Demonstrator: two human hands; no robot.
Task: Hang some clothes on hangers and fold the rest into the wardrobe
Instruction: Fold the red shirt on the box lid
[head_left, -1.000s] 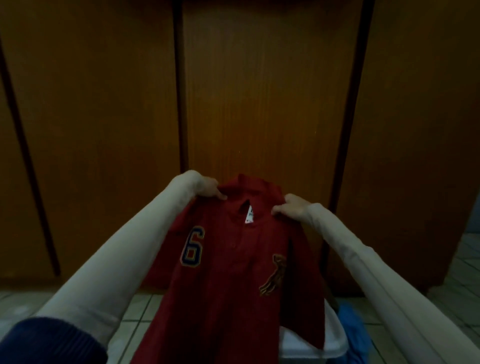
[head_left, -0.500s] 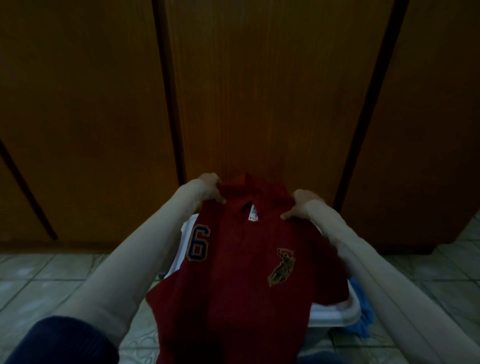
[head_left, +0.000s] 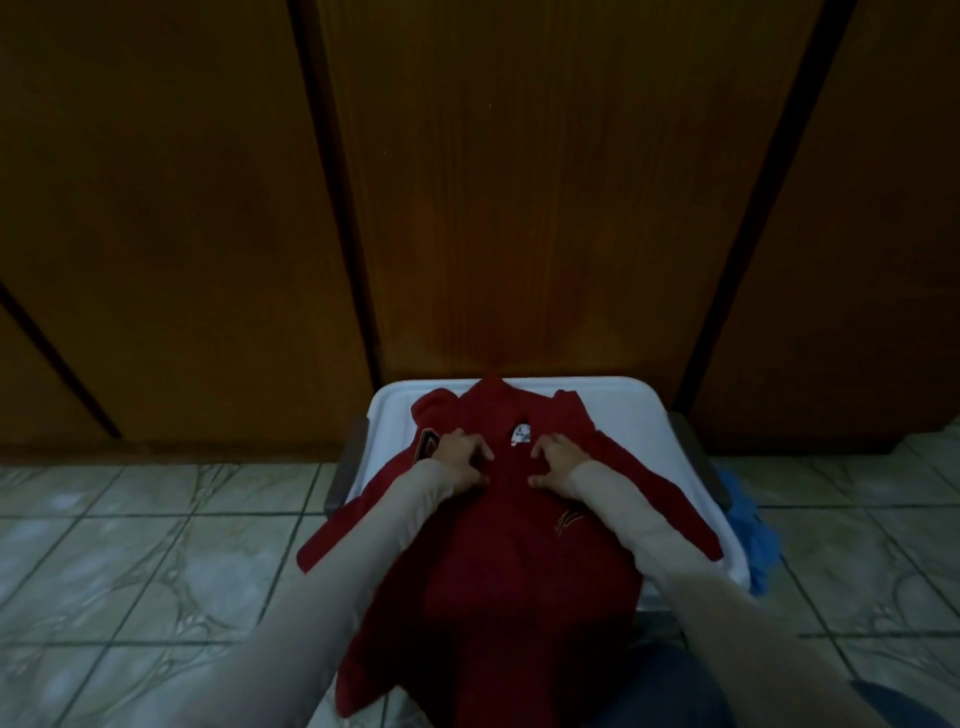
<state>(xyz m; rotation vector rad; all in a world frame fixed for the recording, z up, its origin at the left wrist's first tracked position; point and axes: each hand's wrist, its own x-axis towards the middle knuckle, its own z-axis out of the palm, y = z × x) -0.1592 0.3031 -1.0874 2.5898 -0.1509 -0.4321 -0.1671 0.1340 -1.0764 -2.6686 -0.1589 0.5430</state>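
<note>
Lowered now, the red polo shirt (head_left: 498, 545) lies across the white tub's (head_left: 623, 415) rim; my left hand (head_left: 460, 460) and right hand (head_left: 558, 462) press it with released fingers for folding.

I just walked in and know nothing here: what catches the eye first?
A red polo shirt lies spread face-up over a white tub on the tiled floor. The left hand and right hand rest on it just below the collar. Closed wooden wardrobe doors rise behind.

both arms extended, left hand (head_left: 460, 457) and right hand (head_left: 558, 461) palm-down, fingers spread.
</note>
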